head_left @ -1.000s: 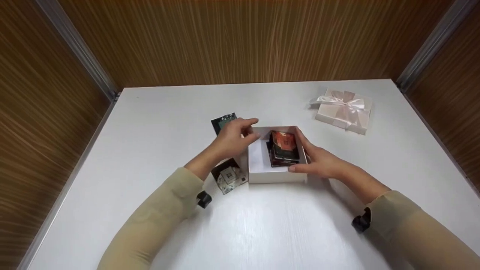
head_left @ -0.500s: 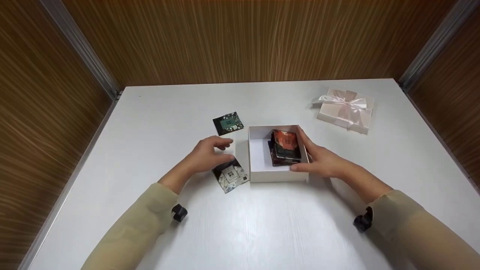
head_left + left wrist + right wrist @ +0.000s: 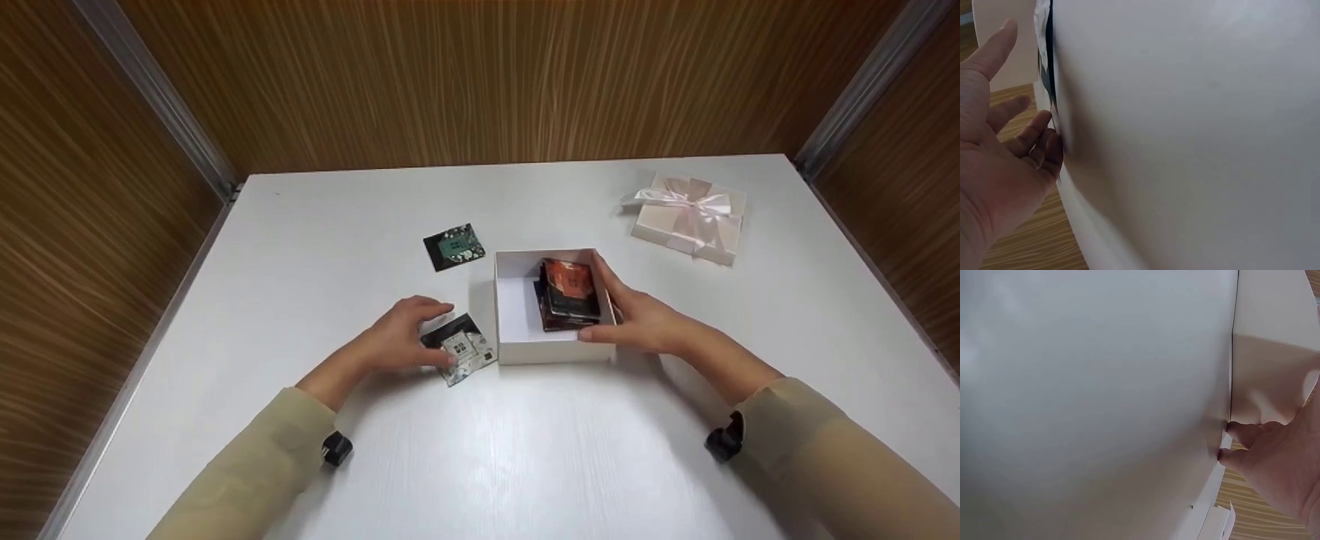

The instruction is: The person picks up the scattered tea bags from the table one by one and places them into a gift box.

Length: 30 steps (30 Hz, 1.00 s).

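Observation:
My left hand [image 3: 395,335] reaches over a black-and-white square sachet [image 3: 471,358], its thumb and forefinger apart above it. In the left wrist view that sachet [image 3: 1044,48] appears edge-on beyond the left hand [image 3: 1010,152]. My right hand [image 3: 641,322] holds a white open box [image 3: 555,354] at its right side, thumb at the front corner and fingers along the far side. Inside the box, a stack of dark sachets [image 3: 571,296] leans to the right, an orange one on top. The right wrist view shows the right hand [image 3: 1280,455] against the box wall [image 3: 1264,382], fingertips near the table.
A green-and-black sachet [image 3: 455,247] lies flat behind the left hand. At the back right sits a pale pink lid [image 3: 690,221] with a ribbon bow. Wood-grain panels [image 3: 480,82] rise behind and beside the white table [image 3: 495,465].
My left hand has left the box's left edge and come left and nearer, down to the black-and-white sachet. The green sachet is uncovered. My right hand stays on the box.

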Each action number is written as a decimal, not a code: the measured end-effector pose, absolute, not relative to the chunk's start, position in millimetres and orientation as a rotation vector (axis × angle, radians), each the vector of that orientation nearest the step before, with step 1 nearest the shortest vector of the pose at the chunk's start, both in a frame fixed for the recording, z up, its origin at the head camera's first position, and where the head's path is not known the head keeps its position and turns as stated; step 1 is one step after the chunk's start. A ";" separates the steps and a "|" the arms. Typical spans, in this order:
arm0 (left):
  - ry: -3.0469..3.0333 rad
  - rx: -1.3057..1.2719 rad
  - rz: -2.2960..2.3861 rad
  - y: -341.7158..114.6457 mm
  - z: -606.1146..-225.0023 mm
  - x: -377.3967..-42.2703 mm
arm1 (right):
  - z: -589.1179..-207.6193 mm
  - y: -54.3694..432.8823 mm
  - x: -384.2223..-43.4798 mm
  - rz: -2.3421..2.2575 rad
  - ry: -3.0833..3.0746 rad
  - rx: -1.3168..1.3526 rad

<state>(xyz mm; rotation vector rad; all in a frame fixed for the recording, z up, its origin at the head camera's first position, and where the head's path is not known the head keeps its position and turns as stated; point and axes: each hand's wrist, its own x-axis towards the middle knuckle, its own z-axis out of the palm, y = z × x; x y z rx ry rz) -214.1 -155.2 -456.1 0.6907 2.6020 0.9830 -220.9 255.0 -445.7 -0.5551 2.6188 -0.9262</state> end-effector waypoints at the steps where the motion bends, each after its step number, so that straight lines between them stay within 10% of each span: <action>1: 2.611 0.695 0.955 -155.0 -456.9 -212.4 | -445.6 254.8 -220.8 -0.923 2.617 -0.552; 30: 2.672 0.606 1.034 -148.7 -461.7 -207.3 | -443.4 254.7 -221.5 -0.907 2.616 -0.553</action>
